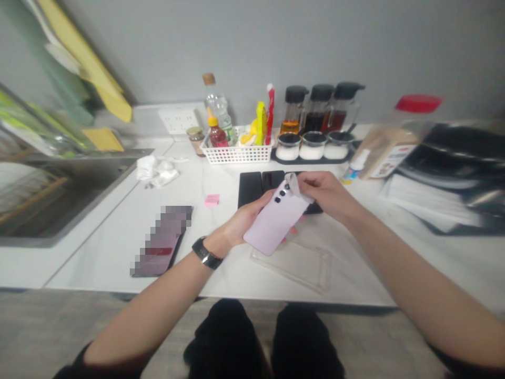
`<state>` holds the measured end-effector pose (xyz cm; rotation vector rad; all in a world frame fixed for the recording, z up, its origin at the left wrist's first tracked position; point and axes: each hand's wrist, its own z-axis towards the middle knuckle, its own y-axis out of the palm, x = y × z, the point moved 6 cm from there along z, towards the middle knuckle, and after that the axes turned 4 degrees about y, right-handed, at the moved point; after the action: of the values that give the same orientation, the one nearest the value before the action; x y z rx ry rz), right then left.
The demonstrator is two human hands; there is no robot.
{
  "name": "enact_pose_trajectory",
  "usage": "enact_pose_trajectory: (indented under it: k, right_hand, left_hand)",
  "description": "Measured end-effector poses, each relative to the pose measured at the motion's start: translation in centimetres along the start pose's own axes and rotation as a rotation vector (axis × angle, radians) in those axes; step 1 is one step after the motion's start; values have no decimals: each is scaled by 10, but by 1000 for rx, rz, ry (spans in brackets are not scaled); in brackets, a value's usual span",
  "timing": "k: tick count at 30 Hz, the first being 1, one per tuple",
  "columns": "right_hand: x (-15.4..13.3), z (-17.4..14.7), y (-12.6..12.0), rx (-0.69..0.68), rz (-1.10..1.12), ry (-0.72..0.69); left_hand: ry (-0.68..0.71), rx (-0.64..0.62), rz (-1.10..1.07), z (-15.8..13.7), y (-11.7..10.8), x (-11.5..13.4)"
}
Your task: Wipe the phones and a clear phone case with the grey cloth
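A lilac smartphone [272, 221], back side up with its camera lenses at the top, is tilted above the counter. My left hand [244, 218], with a dark band at the wrist, is closed around the phone from the left and below. At the phone's top edge, my right hand [321, 189] pinches a thin whitish piece [296, 188], perhaps a wipe or cloth, pressed against the corner by the lenses. Below the phone a clear phone case [300, 266] lies flat. Behind the hands are dark phone-like slabs [250, 185], partly covered by the phone and my right hand.
Another phone [163, 242], its screen pixelated, lies on the left, near a pink sticky note [212, 200]. Crumpled tissue [155, 169] sits beside the sink [90, 205]. Along the wall stand a white basket [236, 154], seasoning jars [312, 147] and a red-lidded container [394, 139].
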<state>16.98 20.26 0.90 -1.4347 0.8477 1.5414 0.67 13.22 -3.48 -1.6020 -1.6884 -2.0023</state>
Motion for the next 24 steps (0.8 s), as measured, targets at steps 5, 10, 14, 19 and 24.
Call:
enact_pose_trajectory:
  k: [5, 10, 14, 19, 24]
  right_hand:
    - [0, 0, 2, -147, 140, 73]
    - [-8, -3, 0, -196, 25, 102]
    - [-7, -1, -1, -123, -81, 71]
    - [-1, 2, -4, -24, -69, -12]
    - [8, 4, -6, 3, 75, -31]
  left_hand:
    - [-6, -21, -24, 1, 4, 3]
    - [-3, 49, -27, 2, -1, 1]
    - [-17, 85, 1, 1, -3, -2]
    - [14, 84, 41, -3, 3, 2]
    - [58, 58, 91, -6, 9, 5]
